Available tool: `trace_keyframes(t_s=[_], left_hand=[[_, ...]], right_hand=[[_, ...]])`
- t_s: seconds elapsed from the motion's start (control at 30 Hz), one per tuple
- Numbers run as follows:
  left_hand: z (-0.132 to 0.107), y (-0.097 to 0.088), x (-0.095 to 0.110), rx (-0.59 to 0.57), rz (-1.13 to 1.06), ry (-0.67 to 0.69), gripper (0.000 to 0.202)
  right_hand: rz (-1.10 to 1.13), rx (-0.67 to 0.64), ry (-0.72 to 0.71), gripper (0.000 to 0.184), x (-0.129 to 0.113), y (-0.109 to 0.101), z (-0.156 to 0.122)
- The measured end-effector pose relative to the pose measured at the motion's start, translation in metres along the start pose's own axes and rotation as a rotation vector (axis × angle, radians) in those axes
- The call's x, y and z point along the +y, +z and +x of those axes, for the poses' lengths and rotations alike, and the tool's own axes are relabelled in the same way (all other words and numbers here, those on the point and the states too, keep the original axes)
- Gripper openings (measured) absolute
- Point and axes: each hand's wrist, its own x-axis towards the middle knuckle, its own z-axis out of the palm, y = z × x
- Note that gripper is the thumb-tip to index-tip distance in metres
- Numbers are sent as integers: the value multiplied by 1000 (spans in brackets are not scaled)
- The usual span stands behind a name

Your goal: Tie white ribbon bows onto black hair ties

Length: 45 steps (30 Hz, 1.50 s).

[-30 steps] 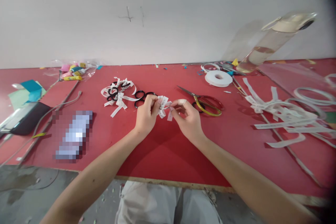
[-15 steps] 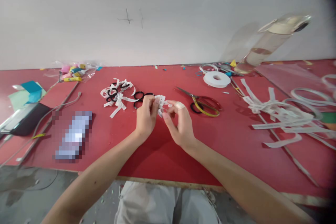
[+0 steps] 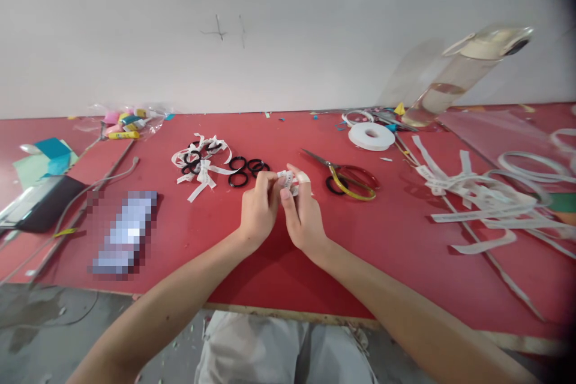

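Observation:
My left hand and my right hand meet over the middle of the red table, fingertips pressed together. Both pinch a small piece of white printed ribbon between them. A pale plaster wraps one fingertip of my right hand. Just behind my left hand lie three loose black hair rings. Further left sits a pile of white ribbon bows tied on black rings.
Scissors with red and yellow handles lie right of my hands. A white tape roll and a clear water bottle stand behind them. Loose ribbon strips cover the right. A blurred phone and a dark case lie left.
Both hands have drawn closer together and slightly toward me, folding the ribbon piece tight between the fingertips. The black rings behind my left hand now show.

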Motion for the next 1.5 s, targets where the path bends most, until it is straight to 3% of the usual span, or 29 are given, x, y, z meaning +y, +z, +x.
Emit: trace_keyframes(t_s=[0.27, 0.67, 1.07, 1.27, 1.5], left_hand=[[-8, 3, 7, -50, -32, 10, 15], [-8, 4, 8, -11, -134, 46, 19], [-6, 5, 1, -78, -239, 36, 26], [-3, 6, 5, -130, -229, -32, 27], [-6, 4, 10, -51, -113, -56, 25]], right_hand=[[258, 134, 67, 25, -4, 4, 3], [502, 176, 196, 29, -4, 6, 5], [500, 174, 251, 32, -6, 5, 5], [295, 197, 147, 26, -3, 2, 6], [187, 148, 63, 20, -5, 3, 3]])
